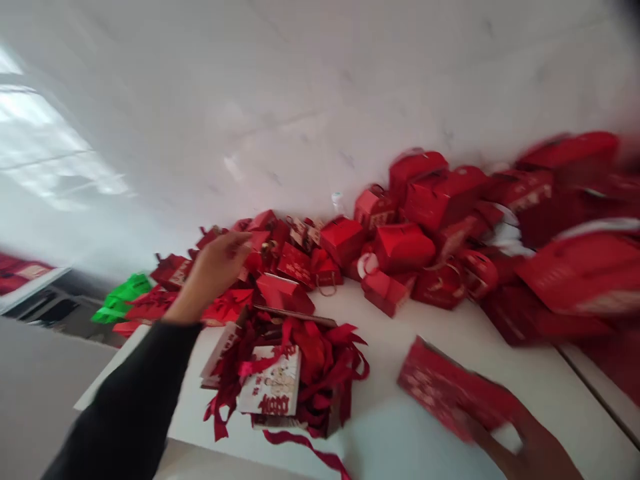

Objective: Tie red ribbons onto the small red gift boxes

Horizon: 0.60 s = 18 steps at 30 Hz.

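In the lower right my right hand point(525, 440) grips the near end of a red box point(445, 387) with pale printing, tilted over the white table. My left hand point(220, 263) reaches over the left part of a heap of red boxes, fingers curved and slightly apart. I see nothing held in it; whether its fingertips touch the red box point(257, 250) behind them, I cannot tell. Below it lies a pile of red ribbons point(320, 363) with white-and-red printed boxes point(273, 381) among them.
Many red gift boxes point(403, 247) line the white table point(380, 427) along the wall, blurred at the right. A green plastic bag point(123, 298) lies at the far left. A small pale bottle point(337, 203) stands behind the boxes. A seam point(597, 400) crosses the table's right side.
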Tool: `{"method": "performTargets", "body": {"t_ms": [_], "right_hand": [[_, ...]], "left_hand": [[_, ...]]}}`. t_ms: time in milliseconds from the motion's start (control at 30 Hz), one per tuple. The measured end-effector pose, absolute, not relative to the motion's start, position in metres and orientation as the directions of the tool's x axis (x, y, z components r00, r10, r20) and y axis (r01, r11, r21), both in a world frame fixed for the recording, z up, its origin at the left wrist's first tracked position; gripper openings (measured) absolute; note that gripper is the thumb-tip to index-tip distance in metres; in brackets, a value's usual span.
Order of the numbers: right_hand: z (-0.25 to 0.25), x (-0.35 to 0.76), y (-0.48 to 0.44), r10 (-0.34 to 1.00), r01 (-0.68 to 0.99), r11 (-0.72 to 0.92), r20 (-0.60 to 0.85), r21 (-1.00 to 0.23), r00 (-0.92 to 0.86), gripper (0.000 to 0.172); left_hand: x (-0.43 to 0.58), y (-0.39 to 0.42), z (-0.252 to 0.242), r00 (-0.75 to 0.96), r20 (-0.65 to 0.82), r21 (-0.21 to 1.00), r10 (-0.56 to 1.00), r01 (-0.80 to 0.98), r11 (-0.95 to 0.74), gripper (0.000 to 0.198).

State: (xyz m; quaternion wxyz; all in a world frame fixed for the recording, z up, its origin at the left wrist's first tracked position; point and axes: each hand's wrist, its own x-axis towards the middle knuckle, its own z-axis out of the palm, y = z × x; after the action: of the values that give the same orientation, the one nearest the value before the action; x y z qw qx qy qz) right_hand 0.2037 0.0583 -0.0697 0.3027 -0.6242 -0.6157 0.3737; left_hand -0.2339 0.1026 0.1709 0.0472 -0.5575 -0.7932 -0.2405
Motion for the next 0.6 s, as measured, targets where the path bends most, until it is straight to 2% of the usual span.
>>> {"method": "performTargets", "body": {"t_ms": [67, 133, 167, 200, 233, 333, 367, 433, 500, 600], "right_hand": [[-0.06, 0.198, 0.054, 0.997, 0.476, -0.015, -0.051, -0.879, -0.062, 0.054], [-0.052, 0.192, 0.052, 0.999, 0.445, 0.047, 0.029, -0.894, -0.046, 0.05], [-0.049, 0.19, 0.051, 0.998, 0.454, 0.06, 0.046, -0.889, -0.042, 0.048], [-0.047, 0.188, 0.049, 0.997, 0.474, 0.079, 0.072, -0.877, -0.032, 0.048], [-0.046, 0.186, 0.047, 0.995, 0.5, 0.095, 0.094, -0.861, -0.027, 0.048], [-0.044, 0.184, 0.032, 0.988, 0.574, 0.149, 0.137, -0.805, -0.066, 0.06], [-0.043, 0.183, 0.026, 0.983, 0.576, 0.182, 0.146, -0.797, -0.109, 0.066], [-0.041, 0.184, 0.013, 0.965, 0.549, 0.246, 0.146, -0.799, -0.219, 0.077], [-0.037, 0.185, 0.003, 0.941, 0.508, 0.289, 0.142, -0.812, -0.309, 0.083], [-0.031, 0.19, -0.003, 0.903, 0.497, 0.336, 0.124, -0.8, -0.412, 0.078]], "left_hand": [[-0.186, 0.069, 0.165, -0.275, 0.359, 0.371, 0.892, 0.919, 0.134, 0.044], [-0.136, 0.035, 0.14, -0.121, 0.354, 0.44, 0.927, 0.896, -0.051, 0.031], [-0.11, 0.019, 0.12, -0.032, 0.311, 0.529, 0.95, 0.836, -0.145, 0.026], [-0.082, 0.005, 0.095, 0.047, 0.217, 0.638, 0.975, 0.75, -0.178, 0.027], [-0.054, -0.006, 0.069, 0.056, 0.182, 0.729, 0.982, 0.663, -0.173, 0.032], [0.028, -0.024, -0.001, -0.104, 0.094, 0.924, 0.99, 0.38, -0.048, 0.06], [0.049, -0.026, -0.016, -0.167, 0.075, 0.954, 0.983, 0.298, -0.022, 0.066], [0.079, -0.024, -0.031, -0.269, 0.035, 0.97, 0.963, 0.243, 0.032, 0.074], [0.089, -0.019, -0.029, -0.352, -0.01, 0.976, 0.936, 0.201, 0.086, 0.068], [0.074, -0.006, -0.016, -0.439, -0.032, 0.982, 0.898, 0.155, 0.111, 0.039]]}}
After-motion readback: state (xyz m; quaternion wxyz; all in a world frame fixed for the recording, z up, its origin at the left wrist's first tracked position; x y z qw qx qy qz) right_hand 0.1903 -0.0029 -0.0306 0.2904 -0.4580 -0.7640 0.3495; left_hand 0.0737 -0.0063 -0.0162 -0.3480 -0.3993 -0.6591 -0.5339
